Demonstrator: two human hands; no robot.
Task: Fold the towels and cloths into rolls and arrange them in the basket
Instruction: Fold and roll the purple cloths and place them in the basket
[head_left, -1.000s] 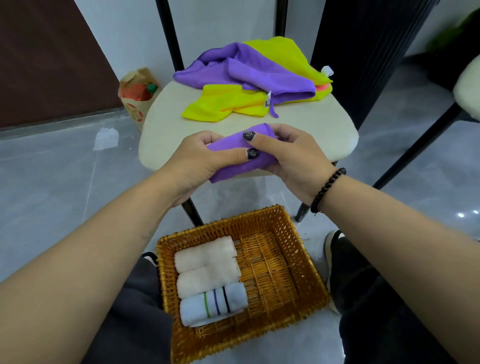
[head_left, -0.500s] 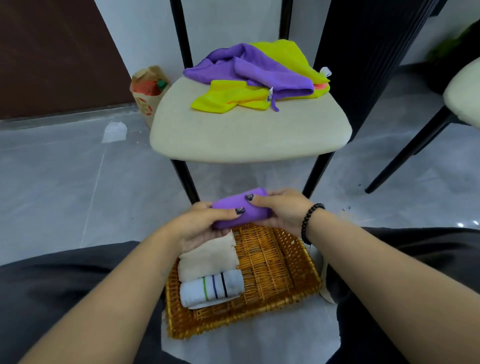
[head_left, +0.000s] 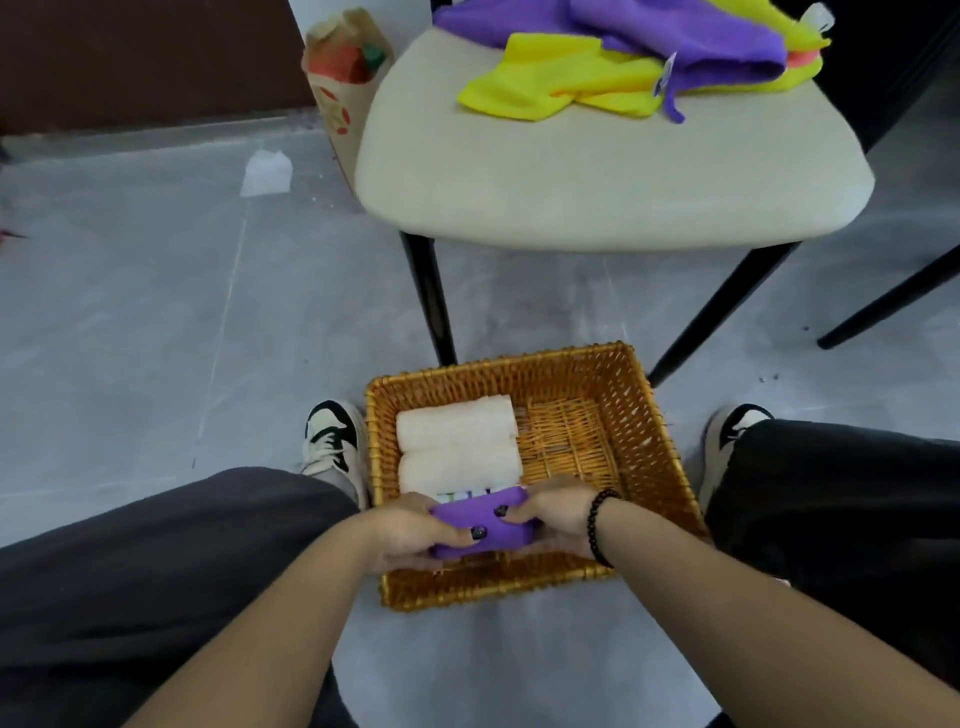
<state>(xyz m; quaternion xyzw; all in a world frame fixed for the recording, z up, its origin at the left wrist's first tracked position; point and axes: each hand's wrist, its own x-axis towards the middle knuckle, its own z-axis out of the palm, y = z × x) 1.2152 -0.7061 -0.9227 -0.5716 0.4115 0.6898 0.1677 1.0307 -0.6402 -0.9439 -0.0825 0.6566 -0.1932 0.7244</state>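
- Lying lengthwise between both hands, the purple roll (head_left: 485, 527) is held low over the near-left part of the wicker basket (head_left: 662, 452), just behind its near rim.
- The left hand (head_left: 410, 535) grips the roll's left end, thumb across the top and fingers curled underneath.
- The right hand (head_left: 553, 512) grips the right end the same way, fingers wrapped over the top; a black bead bracelet (head_left: 597, 527) circles that wrist.
- Just beyond the purple roll, a sliver of a striped roll (head_left: 462, 494) shows; whether the two touch I cannot tell.
- Two white rolls (head_left: 457, 441) lie side by side along the basket's left wall, filling its far-left corner.
- The basket's right half shows bare weave.
- The basket stands on the grey floor (head_left: 156, 312) between two sneakers (head_left: 332, 441) and dark trouser legs.
- Beyond it stands a chair with a cream seat (head_left: 597, 176); at the seat's far edge lie loose yellow cloths (head_left: 545, 85) and purple cloths (head_left: 701, 36), heaped and overlapping.
- A paper bag (head_left: 343, 78) stands on the floor just left of the chair.
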